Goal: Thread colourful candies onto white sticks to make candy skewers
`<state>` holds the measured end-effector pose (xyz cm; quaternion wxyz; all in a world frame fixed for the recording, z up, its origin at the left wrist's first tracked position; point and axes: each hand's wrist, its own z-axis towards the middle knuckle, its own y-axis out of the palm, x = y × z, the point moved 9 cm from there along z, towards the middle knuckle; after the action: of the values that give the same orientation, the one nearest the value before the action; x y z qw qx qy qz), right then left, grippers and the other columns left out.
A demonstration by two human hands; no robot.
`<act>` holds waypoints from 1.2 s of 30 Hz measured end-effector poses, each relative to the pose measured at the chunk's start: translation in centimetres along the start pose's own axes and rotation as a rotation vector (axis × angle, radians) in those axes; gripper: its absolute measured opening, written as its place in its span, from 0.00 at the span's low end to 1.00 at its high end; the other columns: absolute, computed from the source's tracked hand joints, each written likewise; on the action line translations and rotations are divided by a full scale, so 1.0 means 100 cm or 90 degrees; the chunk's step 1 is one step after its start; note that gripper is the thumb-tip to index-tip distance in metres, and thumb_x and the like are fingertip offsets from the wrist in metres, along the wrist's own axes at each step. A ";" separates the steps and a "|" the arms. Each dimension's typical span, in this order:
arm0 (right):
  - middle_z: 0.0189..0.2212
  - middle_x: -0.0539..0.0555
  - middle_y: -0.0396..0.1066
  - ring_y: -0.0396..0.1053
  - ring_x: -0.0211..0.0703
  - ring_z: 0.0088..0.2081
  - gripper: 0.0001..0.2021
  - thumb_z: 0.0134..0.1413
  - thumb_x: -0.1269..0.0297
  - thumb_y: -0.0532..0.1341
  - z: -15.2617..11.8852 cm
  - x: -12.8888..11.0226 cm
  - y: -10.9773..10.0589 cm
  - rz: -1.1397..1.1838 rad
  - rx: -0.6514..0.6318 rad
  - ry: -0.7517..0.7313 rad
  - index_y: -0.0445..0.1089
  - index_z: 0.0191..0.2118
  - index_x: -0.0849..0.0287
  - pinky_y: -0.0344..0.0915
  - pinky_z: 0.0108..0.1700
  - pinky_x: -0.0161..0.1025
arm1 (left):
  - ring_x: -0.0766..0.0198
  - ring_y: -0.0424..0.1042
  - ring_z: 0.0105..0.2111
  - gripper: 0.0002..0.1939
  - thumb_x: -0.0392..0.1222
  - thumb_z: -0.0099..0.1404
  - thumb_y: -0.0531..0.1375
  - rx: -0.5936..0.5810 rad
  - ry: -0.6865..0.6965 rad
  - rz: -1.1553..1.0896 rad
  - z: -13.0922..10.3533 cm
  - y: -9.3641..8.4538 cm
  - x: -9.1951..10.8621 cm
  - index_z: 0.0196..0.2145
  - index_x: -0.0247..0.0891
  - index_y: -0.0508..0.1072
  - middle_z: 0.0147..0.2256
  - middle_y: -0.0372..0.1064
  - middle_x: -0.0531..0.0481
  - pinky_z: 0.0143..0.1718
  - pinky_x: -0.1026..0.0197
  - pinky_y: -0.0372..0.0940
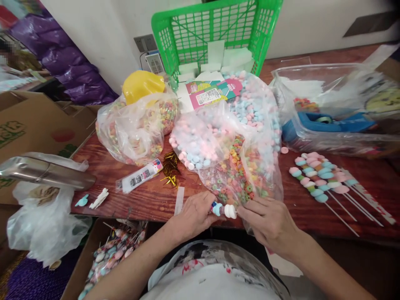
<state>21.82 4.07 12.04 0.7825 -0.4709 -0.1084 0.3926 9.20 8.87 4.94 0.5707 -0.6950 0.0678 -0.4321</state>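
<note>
My left hand (pixel 196 211) is closed round a marshmallow skewer (pixel 224 209) just above the table's front edge. Light-blue and white pieces show along it, with a dark blue and red bit beside the fingers. The fingers of my right hand (pixel 268 218) are pinched at the skewer's white end; its stick is hidden. Right behind both hands lies a clear bag of fruit-coloured candy rings (pixel 223 183). Farther back, an open bag holds pink and blue marshmallows (pixel 200 139). Several finished-looking marshmallow skewers (pixel 318 177) with white sticks lie to the right.
At the back stands a green basket (pixel 215 25) with white cards. A clear bin (pixel 331 137) sits back right, a steel flask (pixel 53 173) at left. Gold ties (pixel 170 166) and a small packet (pixel 139 177) lie mid-left. Below, a carton holds many wrapped skewers (pixel 117 246).
</note>
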 end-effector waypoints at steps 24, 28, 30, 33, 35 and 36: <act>0.24 0.51 0.68 0.61 0.41 0.27 0.14 0.59 0.78 0.50 0.004 -0.010 0.006 -0.002 -0.041 0.000 0.70 0.32 0.59 0.51 0.31 0.41 | 0.65 0.63 0.26 0.17 0.51 0.54 0.67 -0.139 -0.114 -0.050 0.000 0.010 0.003 0.29 0.37 0.68 0.27 0.67 0.54 0.26 0.64 0.49; 0.26 0.51 0.68 0.61 0.41 0.27 0.13 0.56 0.81 0.51 0.005 -0.009 0.024 0.013 -0.088 0.047 0.68 0.31 0.58 0.50 0.32 0.41 | 0.63 0.65 0.27 0.14 0.50 0.57 0.65 -0.122 -0.103 0.003 0.001 0.009 0.004 0.30 0.37 0.67 0.28 0.67 0.52 0.27 0.63 0.51; 0.26 0.50 0.68 0.61 0.42 0.27 0.13 0.54 0.81 0.53 0.003 -0.012 0.037 0.024 -0.110 0.080 0.67 0.29 0.57 0.50 0.32 0.41 | 0.62 0.66 0.28 0.11 0.47 0.59 0.63 -0.124 -0.087 0.014 0.001 0.014 0.006 0.31 0.37 0.68 0.29 0.68 0.51 0.28 0.62 0.52; 0.26 0.50 0.69 0.63 0.42 0.29 0.12 0.50 0.82 0.55 0.001 -0.019 0.058 0.042 -0.149 0.123 0.68 0.30 0.57 0.52 0.33 0.40 | 0.60 0.67 0.30 0.06 0.41 0.60 0.60 -0.131 -0.067 0.003 0.002 0.024 0.011 0.33 0.36 0.68 0.30 0.68 0.49 0.31 0.61 0.55; 0.29 0.51 0.71 0.64 0.43 0.31 0.12 0.48 0.82 0.55 0.002 -0.019 0.069 0.078 -0.182 0.148 0.69 0.33 0.58 0.54 0.35 0.39 | 0.60 0.67 0.31 0.04 0.37 0.59 0.59 -0.121 -0.081 -0.021 0.003 0.024 0.011 0.33 0.35 0.69 0.31 0.69 0.49 0.33 0.61 0.57; 0.30 0.52 0.71 0.65 0.42 0.32 0.12 0.49 0.82 0.55 0.003 -0.017 0.071 0.100 -0.197 0.158 0.69 0.33 0.59 0.55 0.36 0.39 | 0.60 0.67 0.32 0.05 0.37 0.59 0.60 -0.115 -0.090 -0.046 0.004 0.022 0.010 0.34 0.35 0.69 0.31 0.69 0.49 0.34 0.61 0.58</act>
<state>16.89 4.78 6.66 0.6754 -0.6372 -0.0335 0.3698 10.95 7.89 3.62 0.4931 -0.7745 0.0408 -0.3941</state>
